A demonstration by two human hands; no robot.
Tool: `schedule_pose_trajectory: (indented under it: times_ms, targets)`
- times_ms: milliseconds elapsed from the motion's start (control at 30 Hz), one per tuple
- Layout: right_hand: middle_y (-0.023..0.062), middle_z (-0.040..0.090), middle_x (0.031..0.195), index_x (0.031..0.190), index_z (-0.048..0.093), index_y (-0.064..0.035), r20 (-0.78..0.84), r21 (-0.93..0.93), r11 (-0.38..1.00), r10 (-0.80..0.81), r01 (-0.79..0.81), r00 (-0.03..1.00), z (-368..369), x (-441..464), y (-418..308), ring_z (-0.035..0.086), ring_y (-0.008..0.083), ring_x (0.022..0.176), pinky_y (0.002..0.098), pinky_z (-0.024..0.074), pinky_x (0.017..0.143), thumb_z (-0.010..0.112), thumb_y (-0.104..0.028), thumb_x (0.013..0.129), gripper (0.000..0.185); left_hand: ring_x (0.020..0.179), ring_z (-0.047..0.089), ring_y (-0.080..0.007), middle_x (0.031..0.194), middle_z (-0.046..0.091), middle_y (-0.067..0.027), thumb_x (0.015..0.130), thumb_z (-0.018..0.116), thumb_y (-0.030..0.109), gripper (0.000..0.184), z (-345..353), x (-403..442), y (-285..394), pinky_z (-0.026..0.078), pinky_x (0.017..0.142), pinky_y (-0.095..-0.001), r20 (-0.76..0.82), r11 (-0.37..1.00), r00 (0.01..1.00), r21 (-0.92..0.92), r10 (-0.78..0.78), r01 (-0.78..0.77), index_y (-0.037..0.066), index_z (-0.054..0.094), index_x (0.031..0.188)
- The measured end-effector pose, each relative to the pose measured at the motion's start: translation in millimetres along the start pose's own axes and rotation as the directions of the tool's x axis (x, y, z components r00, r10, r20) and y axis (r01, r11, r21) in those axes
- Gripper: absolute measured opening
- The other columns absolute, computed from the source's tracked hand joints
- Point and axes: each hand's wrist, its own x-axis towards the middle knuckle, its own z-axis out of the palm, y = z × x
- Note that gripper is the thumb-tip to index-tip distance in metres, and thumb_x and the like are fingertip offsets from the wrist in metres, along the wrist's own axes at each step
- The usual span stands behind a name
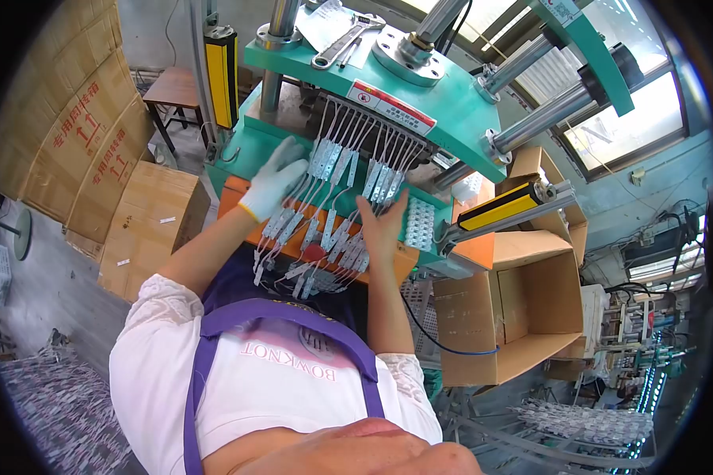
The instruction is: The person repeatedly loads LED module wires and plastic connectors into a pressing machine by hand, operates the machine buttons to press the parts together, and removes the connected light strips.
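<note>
The white-gloved left hand (274, 180) and bare right hand (382, 225) stand open beside grey rectangular wired modules (325, 161); contact is indeterminable. The green metal press (459, 111) hides the upper wire ends.

Left hand (276, 179): white glove, yellowish cuff (249, 212). Between both hands' fingers (287, 153): pale grey modules (325, 161), whitish wires (334, 123), red disc (314, 253) just bodyward. Past the fingers, green press (451, 119), red-and-white label (392, 107) (loud from where I'm standing). Yellow-and-black bars (495, 207) outward, each side. Well behind the fingers: purple apron (293, 312), white shirt (277, 396), pink lettering (289, 362).
</note>
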Motion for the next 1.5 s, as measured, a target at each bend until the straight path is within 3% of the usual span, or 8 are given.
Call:
schedule_pose_trajectory:
  times_ms: [167, 300, 500, 667, 833, 967, 1267, 1500]
  targets:
    - [0.0303, 0.047, 0.141, 0.155, 0.012, -0.0008, 0.073, -0.219, 0.975, 0.041, -0.024, 0.996, 3, -1, 0, 0.055, 0.0453, 0.121, 0.0470, 0.0461, 0.100, 0.078, -0.015, 0.079, 0.102, 0.117, 0.058, -0.0201, 0.133, 0.058, -0.0128, 0.095, 0.058, 0.010, 0.054, 11, 5, 4, 0.047, 0.100, -0.0332, 0.230, 0.954, 0.951, -0.169, -0.205, 0.247, -0.002, 0.040, 0.144]
    - [0.0132, 0.068, 0.098, 0.140, 0.042, -0.0017, 0.406, 0.551, 0.655, 0.331, -0.517, 0.852, -46, 9, -32, 0.066, 0.0207, 0.083, 0.0330, 0.0544, 0.071, 0.068, -0.005, 0.085, 0.061, 0.100, 0.068, -0.0250, 0.119, 0.065, -0.0113, 0.097, 0.055, 0.015, 0.035, -8, 6, 31, 0.058, 0.084, -0.0451, 0.510, 0.792, 0.766, -0.236, -0.392, 0.563, 0.002, 0.054, 0.129]
    - [0.0149, 0.066, 0.115, 0.118, 0.058, 0.0027, 0.464, 0.425, 0.763, 0.278, -0.487, 0.841, -35, -8, -4, 0.062, 0.0218, 0.104, 0.0323, 0.0487, 0.091, 0.064, -0.008, 0.090, 0.030, 0.132, 0.049, -0.0236, 0.142, 0.051, -0.0178, 0.096, 0.061, 0.019, 0.061, -4, 0, 4, 0.036, 0.112, -0.0316, -0.101, 0.921, 0.992, 0.388, 0.079, -0.034, -0.002, 0.037, 0.147]
    - [0.0095, 0.050, 0.130, 0.132, 0.045, 0.0017, -0.154, 0.689, 0.696, 0.415, -0.204, 0.897, -34, 6, 4, 0.053, 0.0184, 0.115, 0.0321, 0.0440, 0.099, 0.060, -0.015, 0.096, 0.043, 0.105, 0.066, -0.0217, 0.121, 0.063, -0.0152, 0.100, 0.057, 0.027, 0.044, -5, 44, 30, 0.055, 0.091, -0.0348, -0.272, 0.987, 0.952, -0.039, 0.139, -0.155, -0.002, 0.050, 0.132]
    - [0.0086, 0.064, 0.116, 0.126, 0.057, -0.0015, 0.265, 0.587, 0.756, 0.158, -0.289, 0.951, -14, 76, 27, 0.061, 0.0174, 0.102, 0.0309, 0.0486, 0.089, 0.063, -0.012, 0.093, 0.034, 0.087, 0.070, -0.0233, 0.102, 0.070, -0.0131, 0.099, 0.057, 0.023, 0.030, 36, 106, 4, 0.058, 0.079, -0.0368, 0.351, 0.877, 0.841, -0.099, -0.412, 0.471, -0.001, 0.059, 0.117]
    - [0.0062, 0.068, 0.103, 0.119, 0.060, -0.0029, 0.512, 0.550, 0.657, 0.223, -0.516, 0.829, -22, 95, 11, 0.066, 0.0187, 0.093, 0.0329, 0.0527, 0.080, 0.066, -0.007, 0.090, 0.030, 0.098, 0.070, -0.0265, 0.113, 0.067, -0.0184, 0.092, 0.057, 0.007, 0.036, 45, 110, 29, 0.059, 0.084, -0.0411, 0.702, 0.844, 0.675, -0.204, -0.227, 0.496, -0.006, 0.054, 0.124]
    - [0.0039, 0.067, 0.107, 0.120, 0.063, -0.0037, 0.513, 0.294, 0.783, 0.354, -0.547, 0.782, -20, 85, 27, 0.062, 0.0144, 0.091, 0.0263, 0.0463, 0.078, 0.069, -0.017, 0.090, 0.034, 0.105, 0.067, -0.0258, 0.123, 0.064, -0.0174, 0.093, 0.060, 0.008, 0.043, 26, 98, 6, 0.054, 0.095, -0.0400, 0.595, 0.909, 0.732, -0.006, -0.331, 0.416, -0.005, 0.052, 0.134]
    - [0.0243, 0.069, 0.109, 0.117, 0.065, 0.0093, 0.491, 0.721, 0.572, -0.024, -0.391, 0.871, -86, 73, -27, 0.068, 0.0341, 0.104, 0.0416, 0.0545, 0.094, 0.059, -0.010, 0.093, 0.032, 0.092, 0.071, -0.0302, 0.116, 0.066, -0.0222, 0.087, 0.067, 0.009, 0.059, 34, 57, 79, 0.060, 0.079, -0.0398, 0.677, 0.892, 0.706, -0.163, -0.209, 0.421, -0.007, 0.043, 0.139]
